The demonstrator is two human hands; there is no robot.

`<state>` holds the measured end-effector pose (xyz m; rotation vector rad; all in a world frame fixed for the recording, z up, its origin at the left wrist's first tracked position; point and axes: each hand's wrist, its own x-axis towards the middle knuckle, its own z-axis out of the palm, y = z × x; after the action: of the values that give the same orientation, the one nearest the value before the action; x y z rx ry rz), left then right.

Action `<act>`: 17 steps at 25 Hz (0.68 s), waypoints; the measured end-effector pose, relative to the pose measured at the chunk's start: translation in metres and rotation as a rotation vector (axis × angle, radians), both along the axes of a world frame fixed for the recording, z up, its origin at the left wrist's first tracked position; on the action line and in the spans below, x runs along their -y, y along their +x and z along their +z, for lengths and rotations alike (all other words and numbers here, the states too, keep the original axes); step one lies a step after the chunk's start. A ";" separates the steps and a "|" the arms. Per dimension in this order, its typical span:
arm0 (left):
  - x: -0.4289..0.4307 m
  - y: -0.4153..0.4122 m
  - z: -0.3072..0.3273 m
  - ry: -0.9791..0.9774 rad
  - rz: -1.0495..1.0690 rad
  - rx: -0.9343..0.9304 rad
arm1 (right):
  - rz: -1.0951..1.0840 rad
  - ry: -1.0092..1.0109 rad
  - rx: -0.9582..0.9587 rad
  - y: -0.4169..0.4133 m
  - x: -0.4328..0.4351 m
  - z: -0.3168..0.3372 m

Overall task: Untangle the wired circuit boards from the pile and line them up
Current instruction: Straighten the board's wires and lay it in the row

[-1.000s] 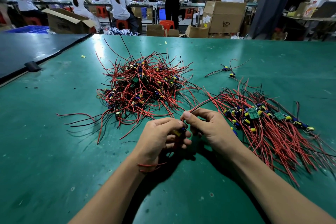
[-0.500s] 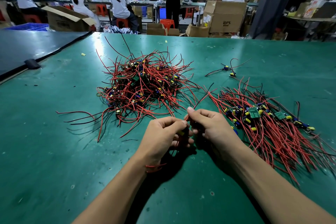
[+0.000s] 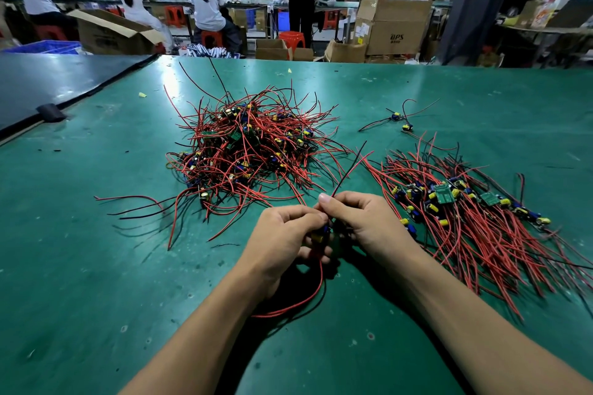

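A tangled pile (image 3: pixel 247 144) of small circuit boards with red and black wires lies mid-table. To its right, a sorted row of boards (image 3: pixel 455 202) lies with the wires fanned toward me. My left hand (image 3: pixel 282 237) grips one small board (image 3: pixel 319 234) with yellow and blue parts. My right hand (image 3: pixel 362 221) pinches that board's red and black wires (image 3: pixel 348 173), which rise up and to the right. More of its wires (image 3: pixel 298 305) loop out below my left hand onto the green table (image 3: pixel 96 266).
Two loose boards with wires (image 3: pixel 399 120) lie at the back right. A dark mat (image 3: pixel 48 80) covers the table's left corner. Beyond the far edge are cardboard boxes (image 3: pixel 394 26), red stools and seated workers.
My hands stay together over the same spot. The pinched wires now stand more upright, and a loop of red wire has dropped out below my left hand.
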<state>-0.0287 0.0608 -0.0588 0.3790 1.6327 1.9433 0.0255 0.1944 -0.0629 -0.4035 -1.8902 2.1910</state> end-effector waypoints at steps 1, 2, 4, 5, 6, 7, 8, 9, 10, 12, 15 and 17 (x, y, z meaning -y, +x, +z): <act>0.001 -0.001 0.000 0.005 -0.001 0.003 | 0.000 -0.016 0.024 0.000 0.000 0.000; 0.001 -0.002 0.001 0.009 -0.010 0.005 | -0.006 -0.017 0.045 -0.001 0.000 0.000; 0.002 -0.002 0.001 0.007 -0.039 0.004 | -0.054 0.010 0.071 -0.003 -0.004 -0.001; 0.003 -0.001 0.001 -0.004 -0.056 0.000 | -0.087 0.001 0.077 -0.004 -0.007 -0.001; 0.003 -0.001 0.001 -0.017 -0.073 -0.005 | -0.118 -0.029 0.077 -0.006 -0.010 -0.001; 0.002 0.000 0.001 -0.028 -0.089 -0.007 | -0.151 -0.069 0.068 -0.007 -0.013 -0.002; 0.002 0.000 0.001 -0.033 -0.100 -0.008 | -0.184 -0.111 0.050 -0.008 -0.015 -0.002; 0.002 0.000 0.000 -0.033 -0.108 -0.008 | -0.212 -0.154 0.031 -0.010 -0.016 -0.002; 0.001 0.001 0.000 -0.033 -0.116 -0.013 | -0.230 -0.203 0.022 -0.011 -0.016 -0.002; 0.001 0.002 -0.001 -0.039 -0.132 -0.032 | -0.231 -0.311 0.040 -0.013 -0.015 -0.001; 0.001 0.003 -0.002 -0.045 -0.115 -0.074 | -0.197 -0.403 0.052 -0.013 -0.012 0.002; -0.002 0.004 -0.004 -0.049 -0.067 -0.119 | -0.160 -0.278 0.039 -0.010 -0.008 0.001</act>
<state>-0.0252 0.0625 -0.0627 0.5324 1.7159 1.8592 0.0155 0.2024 -0.0620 -0.6264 -1.5141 2.3547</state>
